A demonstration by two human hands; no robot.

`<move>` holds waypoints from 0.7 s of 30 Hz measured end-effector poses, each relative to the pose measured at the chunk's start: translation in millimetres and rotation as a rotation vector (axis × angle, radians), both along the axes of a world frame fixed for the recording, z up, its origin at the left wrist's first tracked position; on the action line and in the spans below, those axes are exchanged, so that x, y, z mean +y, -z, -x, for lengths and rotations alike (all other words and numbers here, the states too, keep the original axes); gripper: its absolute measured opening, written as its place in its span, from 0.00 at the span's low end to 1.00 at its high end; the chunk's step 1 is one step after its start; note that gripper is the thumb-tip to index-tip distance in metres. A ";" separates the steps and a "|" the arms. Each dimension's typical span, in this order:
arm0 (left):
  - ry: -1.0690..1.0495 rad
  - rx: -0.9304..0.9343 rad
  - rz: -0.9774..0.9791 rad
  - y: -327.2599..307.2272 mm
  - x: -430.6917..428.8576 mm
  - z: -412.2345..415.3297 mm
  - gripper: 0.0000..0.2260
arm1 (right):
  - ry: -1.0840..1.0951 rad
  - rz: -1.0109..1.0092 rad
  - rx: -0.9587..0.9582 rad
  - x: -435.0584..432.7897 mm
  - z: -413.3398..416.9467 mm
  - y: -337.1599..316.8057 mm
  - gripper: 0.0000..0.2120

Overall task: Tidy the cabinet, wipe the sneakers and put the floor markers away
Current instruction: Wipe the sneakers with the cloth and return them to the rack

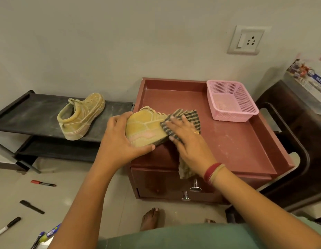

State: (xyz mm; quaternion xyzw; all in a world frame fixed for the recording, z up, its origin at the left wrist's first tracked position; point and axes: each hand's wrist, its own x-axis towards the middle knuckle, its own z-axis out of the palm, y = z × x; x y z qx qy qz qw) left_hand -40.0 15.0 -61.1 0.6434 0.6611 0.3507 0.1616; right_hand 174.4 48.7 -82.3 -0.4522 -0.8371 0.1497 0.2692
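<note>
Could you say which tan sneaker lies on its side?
The tan sneaker on the maroon cabinet, held by the left hand; the other sneaker stands upright on the black rack.

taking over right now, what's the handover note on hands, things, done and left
Hands: the left hand grips the sneaker, tipped on the cabinet; the right hand presses the cloth on it.
Things: the other sneaker sits on the rack; basket on the cabinet's back right; markers lie on the floor.
Done: nothing fully, by what shows.
Left: finish both sneakers, gather markers, tidy cabinet.
</note>
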 end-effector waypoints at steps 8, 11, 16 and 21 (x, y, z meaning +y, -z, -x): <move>0.009 0.016 0.036 -1.4 -1.6 2.5 0.47 | 0.084 0.083 0.168 21.1 -16.0 6.5 0.19; 0.010 0.011 0.051 -1.7 0.0 6.5 0.47 | 0.212 0.155 0.510 27.5 -22.5 -0.6 0.19; 0.003 -0.011 0.079 1.2 3.3 11.8 0.48 | -0.093 -0.102 0.002 4.6 -11.7 3.4 0.21; 0.009 -0.011 0.085 -0.1 4.4 12.7 0.47 | 0.037 0.010 -0.025 25.8 -19.4 6.6 0.22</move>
